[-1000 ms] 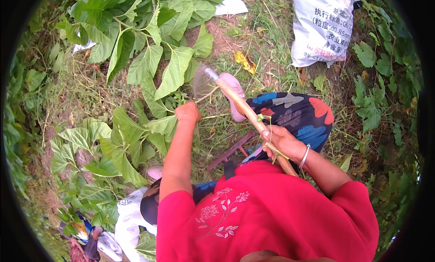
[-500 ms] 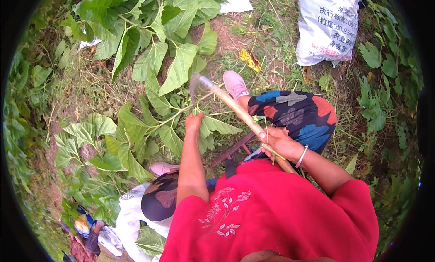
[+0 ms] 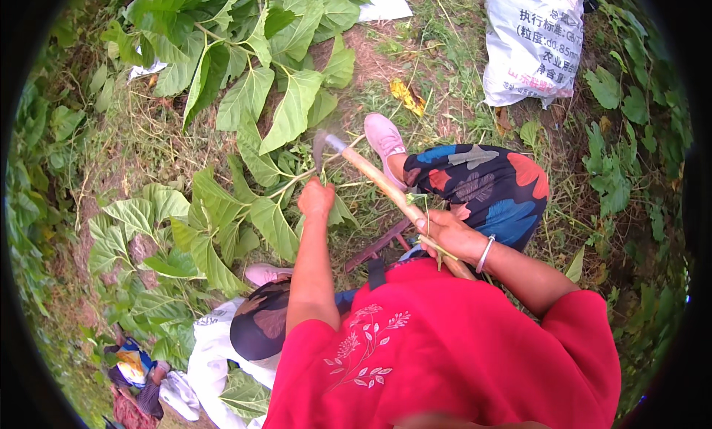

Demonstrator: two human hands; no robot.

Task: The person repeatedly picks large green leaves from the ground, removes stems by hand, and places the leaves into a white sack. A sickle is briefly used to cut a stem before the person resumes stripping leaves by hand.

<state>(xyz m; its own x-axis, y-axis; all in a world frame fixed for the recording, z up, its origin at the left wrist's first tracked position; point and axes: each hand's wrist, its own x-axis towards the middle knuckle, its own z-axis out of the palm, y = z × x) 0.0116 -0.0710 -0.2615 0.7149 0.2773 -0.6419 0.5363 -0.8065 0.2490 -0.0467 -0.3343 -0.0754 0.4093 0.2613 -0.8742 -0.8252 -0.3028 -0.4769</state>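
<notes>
My right hand [image 3: 452, 235] is wrapped round the long wooden handle of a sickle [image 3: 374, 175]. A short piece of cut green stem [image 3: 437, 246] lies across the same palm, beside the handle. The sickle's curved metal blade [image 3: 320, 149] is at the far end, slightly blurred, close to a leafy stalk [image 3: 291, 183]. Just below the blade, my left hand [image 3: 317, 199] is closed on this stalk, whose broad green leaves [image 3: 273, 225] spread to the left. Fingers hide the stalk where it is gripped.
A leafy heap [image 3: 293, 28] covers the far left ground. A white printed sack [image 3: 530, 43] stands far right. Beneath me shows a reddish stool frame [image 3: 374, 245], near my pink shoe [image 3: 383, 136]. Another person [image 3: 141, 377] is at lower left. Vines [image 3: 630, 147] line the right side.
The sickle and my right hand have shifted slightly down and left, bringing the blade nearer my left hand. My left hand has turned a little and stays closed on the stalk.
</notes>
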